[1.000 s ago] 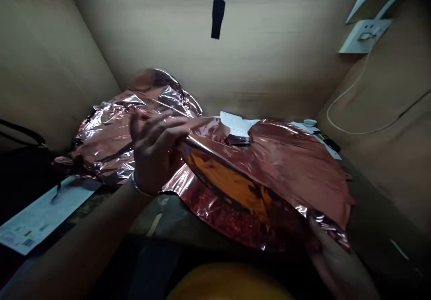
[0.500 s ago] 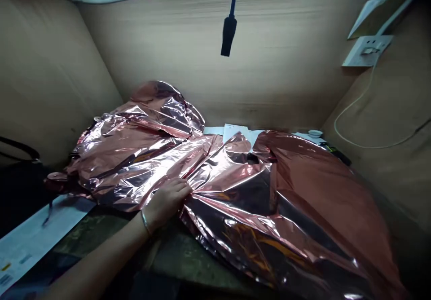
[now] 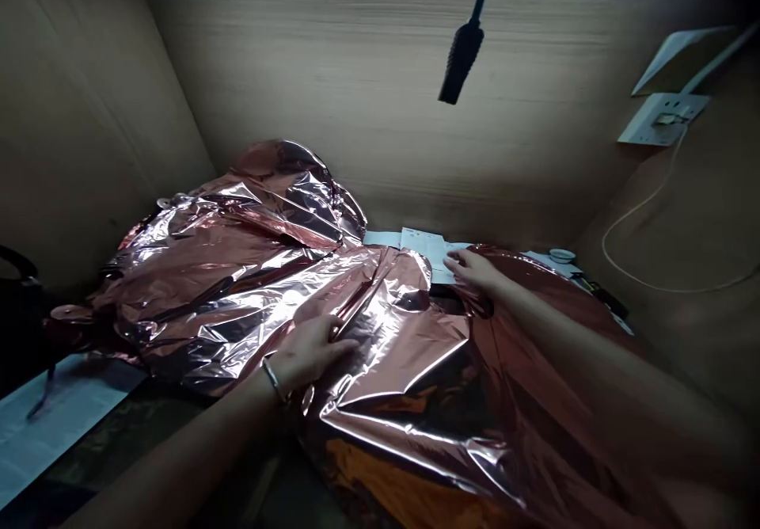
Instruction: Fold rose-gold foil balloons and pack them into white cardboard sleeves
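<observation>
Two large sheets of crumpled rose-gold metallic foil fill the middle of the view, possibly foil balloons. The left piece [image 3: 219, 275] bulges up against the back corner, and the nearer piece [image 3: 409, 378] spreads to the right and toward me. My left hand [image 3: 312, 348] rests on the creased foil where the two pieces meet, fingers lying flat. My right hand [image 3: 475, 269] reaches across the nearer piece, its fingers on the foil's far edge beside a white paper [image 3: 424, 245]. A bangle circles my left wrist. The foil hides most of the table.
Wooden walls close in at the back and sides. A printed sheet [image 3: 59, 426] lies at the front left. A small white lid [image 3: 561, 255] and a dark object [image 3: 602, 298] sit at the back right. A wall socket [image 3: 663, 119] feeds a white cable; a black cord end [image 3: 460, 63] hangs above.
My right hand has come into view at the foil's far edge. My left hand has shifted slightly right on the foil. The nearer foil now lies further toward me, with its folds rearranged.
</observation>
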Action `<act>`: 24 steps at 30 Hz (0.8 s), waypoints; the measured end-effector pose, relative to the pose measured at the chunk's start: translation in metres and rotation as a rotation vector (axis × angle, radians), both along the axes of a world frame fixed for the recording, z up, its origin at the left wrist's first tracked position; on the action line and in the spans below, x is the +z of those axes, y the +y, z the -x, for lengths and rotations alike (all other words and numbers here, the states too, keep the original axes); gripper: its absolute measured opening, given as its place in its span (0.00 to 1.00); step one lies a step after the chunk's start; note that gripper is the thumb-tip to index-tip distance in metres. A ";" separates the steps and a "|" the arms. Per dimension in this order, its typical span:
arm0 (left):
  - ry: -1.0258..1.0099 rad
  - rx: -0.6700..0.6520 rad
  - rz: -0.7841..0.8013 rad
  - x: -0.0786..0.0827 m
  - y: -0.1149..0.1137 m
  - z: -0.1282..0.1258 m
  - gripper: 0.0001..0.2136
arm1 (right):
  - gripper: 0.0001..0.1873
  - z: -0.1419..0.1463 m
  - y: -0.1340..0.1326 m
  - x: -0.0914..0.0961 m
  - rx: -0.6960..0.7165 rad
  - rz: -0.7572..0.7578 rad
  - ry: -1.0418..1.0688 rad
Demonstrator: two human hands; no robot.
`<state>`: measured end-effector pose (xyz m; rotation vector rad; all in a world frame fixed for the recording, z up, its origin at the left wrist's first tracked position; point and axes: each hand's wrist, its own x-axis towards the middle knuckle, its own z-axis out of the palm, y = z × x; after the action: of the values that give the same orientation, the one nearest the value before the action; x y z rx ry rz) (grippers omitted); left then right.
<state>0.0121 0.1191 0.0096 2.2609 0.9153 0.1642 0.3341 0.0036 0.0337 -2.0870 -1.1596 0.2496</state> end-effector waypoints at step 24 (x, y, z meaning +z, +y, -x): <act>-0.303 0.385 0.600 -0.017 0.020 0.021 0.07 | 0.21 -0.044 0.086 0.021 -0.276 0.015 0.196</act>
<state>-0.0094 0.1388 -0.0074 1.4528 1.0548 0.3420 0.3777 0.0895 0.0542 -2.1522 -0.7480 0.3231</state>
